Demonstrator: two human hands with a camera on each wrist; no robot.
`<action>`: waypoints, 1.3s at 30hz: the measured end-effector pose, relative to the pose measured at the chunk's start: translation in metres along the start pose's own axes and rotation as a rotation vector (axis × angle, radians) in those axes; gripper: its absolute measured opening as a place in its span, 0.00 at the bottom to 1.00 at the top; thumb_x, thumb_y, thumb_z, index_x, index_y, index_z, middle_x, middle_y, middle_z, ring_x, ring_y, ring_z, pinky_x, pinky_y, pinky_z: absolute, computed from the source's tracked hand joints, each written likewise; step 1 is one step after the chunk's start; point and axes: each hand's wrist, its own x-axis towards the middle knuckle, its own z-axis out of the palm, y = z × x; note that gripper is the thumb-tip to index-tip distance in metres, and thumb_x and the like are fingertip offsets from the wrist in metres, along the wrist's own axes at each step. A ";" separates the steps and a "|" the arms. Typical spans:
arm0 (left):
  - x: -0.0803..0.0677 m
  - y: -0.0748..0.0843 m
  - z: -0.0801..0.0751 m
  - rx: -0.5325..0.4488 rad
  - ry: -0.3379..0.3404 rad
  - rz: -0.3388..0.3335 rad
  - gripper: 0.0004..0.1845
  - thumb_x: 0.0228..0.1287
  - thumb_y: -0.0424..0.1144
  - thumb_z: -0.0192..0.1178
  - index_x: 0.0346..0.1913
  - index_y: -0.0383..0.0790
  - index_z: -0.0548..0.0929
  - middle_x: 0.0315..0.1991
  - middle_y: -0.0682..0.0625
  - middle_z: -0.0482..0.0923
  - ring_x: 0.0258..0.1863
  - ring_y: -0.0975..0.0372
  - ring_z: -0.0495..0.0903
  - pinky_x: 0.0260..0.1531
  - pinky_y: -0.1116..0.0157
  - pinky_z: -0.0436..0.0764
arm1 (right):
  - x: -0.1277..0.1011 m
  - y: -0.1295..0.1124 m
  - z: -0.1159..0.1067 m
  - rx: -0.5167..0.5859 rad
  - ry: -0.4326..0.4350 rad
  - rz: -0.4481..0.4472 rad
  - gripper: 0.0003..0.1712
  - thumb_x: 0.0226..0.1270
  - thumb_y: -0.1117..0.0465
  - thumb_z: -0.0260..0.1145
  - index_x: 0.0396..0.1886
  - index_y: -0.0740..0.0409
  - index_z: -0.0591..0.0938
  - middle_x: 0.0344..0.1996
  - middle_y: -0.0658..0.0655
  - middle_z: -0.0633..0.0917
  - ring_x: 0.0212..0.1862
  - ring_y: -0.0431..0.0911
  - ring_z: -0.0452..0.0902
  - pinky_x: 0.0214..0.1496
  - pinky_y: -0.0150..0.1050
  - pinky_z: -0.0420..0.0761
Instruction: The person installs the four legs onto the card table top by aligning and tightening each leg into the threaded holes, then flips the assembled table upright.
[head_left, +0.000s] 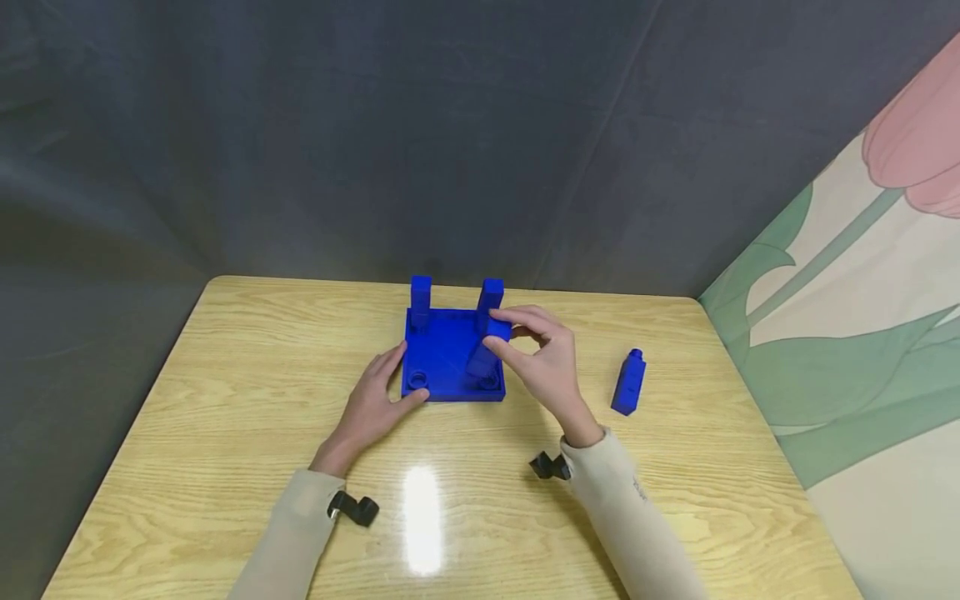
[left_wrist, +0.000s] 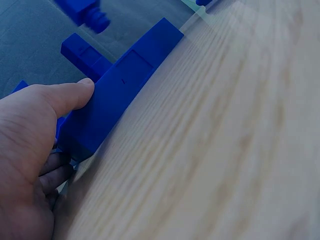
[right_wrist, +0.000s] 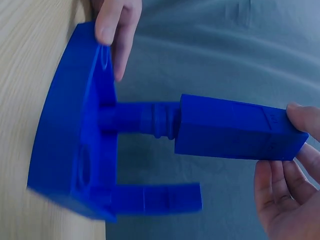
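The left hand point(head_left: 378, 406) grips the blue tray point(head_left: 453, 395) at its near-left corner; the right hand point(head_left: 546, 360) pinches a tilted leg point(right_wrist: 230, 127) above it — two posts point(head_left: 421, 302) point(head_left: 489, 304) standing behind, a loose leg point(head_left: 628, 383) rightward, dark curtain point(head_left: 375, 150) beyond.

Seemingly threaded block point(right_wrist: 225, 127) in right hand point(right_wrist: 295, 195)

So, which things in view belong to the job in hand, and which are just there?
In the job:
- base
- left standing leg
- right standing leg
- held leg
- loose leg, probably, as it looks like the others

Just there:
- curtain
- flowered backdrop
- table, as support only
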 end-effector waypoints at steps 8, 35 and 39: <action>0.002 -0.003 0.001 0.005 0.013 0.029 0.53 0.74 0.54 0.74 0.91 0.41 0.57 0.88 0.39 0.60 0.87 0.40 0.57 0.82 0.33 0.61 | 0.006 -0.007 0.032 -0.016 -0.068 -0.035 0.19 0.64 0.74 0.82 0.55 0.67 0.93 0.52 0.62 0.92 0.47 0.47 0.84 0.52 0.38 0.88; 0.001 0.000 0.001 0.009 0.021 0.021 0.52 0.75 0.54 0.74 0.90 0.37 0.58 0.87 0.36 0.60 0.87 0.35 0.53 0.82 0.31 0.57 | 0.012 0.004 0.079 -0.079 -0.181 -0.045 0.20 0.67 0.67 0.83 0.58 0.64 0.93 0.55 0.63 0.92 0.50 0.56 0.90 0.51 0.56 0.92; 0.001 0.001 0.001 0.010 0.014 0.017 0.52 0.76 0.54 0.73 0.90 0.37 0.57 0.87 0.36 0.59 0.87 0.34 0.51 0.82 0.31 0.56 | 0.010 0.007 0.079 -0.109 -0.189 -0.030 0.20 0.68 0.65 0.83 0.58 0.63 0.93 0.56 0.62 0.92 0.50 0.55 0.90 0.52 0.52 0.92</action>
